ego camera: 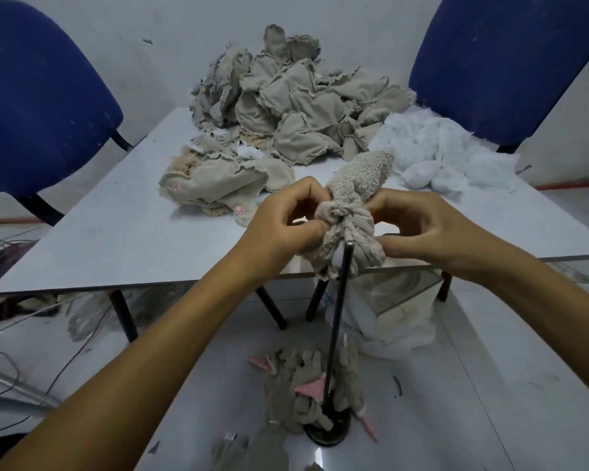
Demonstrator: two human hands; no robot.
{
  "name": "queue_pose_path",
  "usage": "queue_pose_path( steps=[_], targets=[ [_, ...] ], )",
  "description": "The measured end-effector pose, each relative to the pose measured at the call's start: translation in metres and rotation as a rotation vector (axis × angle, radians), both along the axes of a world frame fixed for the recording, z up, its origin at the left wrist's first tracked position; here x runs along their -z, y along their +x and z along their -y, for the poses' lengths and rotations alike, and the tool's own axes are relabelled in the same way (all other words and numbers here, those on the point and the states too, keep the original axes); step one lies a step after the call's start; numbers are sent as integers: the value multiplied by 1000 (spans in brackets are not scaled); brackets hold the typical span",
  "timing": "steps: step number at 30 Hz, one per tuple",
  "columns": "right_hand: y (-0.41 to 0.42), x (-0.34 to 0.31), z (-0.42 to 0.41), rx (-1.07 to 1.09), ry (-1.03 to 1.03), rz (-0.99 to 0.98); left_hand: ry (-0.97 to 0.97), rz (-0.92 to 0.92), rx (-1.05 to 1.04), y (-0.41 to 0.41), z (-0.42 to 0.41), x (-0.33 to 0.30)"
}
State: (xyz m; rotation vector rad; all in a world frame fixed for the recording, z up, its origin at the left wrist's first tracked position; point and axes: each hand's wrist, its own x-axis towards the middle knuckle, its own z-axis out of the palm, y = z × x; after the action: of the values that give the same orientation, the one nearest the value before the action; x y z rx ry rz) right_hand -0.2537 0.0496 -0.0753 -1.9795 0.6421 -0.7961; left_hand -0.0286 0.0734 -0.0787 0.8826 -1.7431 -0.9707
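Note:
A beige plush toy skin (351, 212) sits over the top of a thin black rod (335, 331) that rises from a round black base (327, 433) on the floor. Its upper part is fluffy, its lower part bunched and inside out. My left hand (286, 219) pinches the bunched fabric from the left. My right hand (419, 229) pinches it from the right. The rod's tip is hidden inside the fabric.
A big heap of inside-out beige skins (286, 107) lies on the grey table (123, 232), with white stuffing (442, 154) at its right. Two blue chairs (38, 107) stand behind. Finished beige pieces (303, 385) lie round the rod's base. Wires trail on the left floor.

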Motion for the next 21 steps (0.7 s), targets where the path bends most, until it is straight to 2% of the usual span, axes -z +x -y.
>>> queue_pose_path(
  steps=[3,6,10,14,17,21],
  targets=[
    [4,1,4,25,26,29,26,-32,-24,-3,5,-3],
    [11,-1,3,90,-35,82,-52,37,-40,-2,6,-7],
    [24,-6,-2,323,-302,92,-187,127,-57,-2,3,-14],
    [34,-4,-11,554,-513,91,-141,123,50,0,0,-16],
    [38,0,-18,597,-558,88,-195,225,25,6,-3,-17],
    [38,2,-24,616,-623,122,-343,262,-8,7,-7,-19]
  ],
)
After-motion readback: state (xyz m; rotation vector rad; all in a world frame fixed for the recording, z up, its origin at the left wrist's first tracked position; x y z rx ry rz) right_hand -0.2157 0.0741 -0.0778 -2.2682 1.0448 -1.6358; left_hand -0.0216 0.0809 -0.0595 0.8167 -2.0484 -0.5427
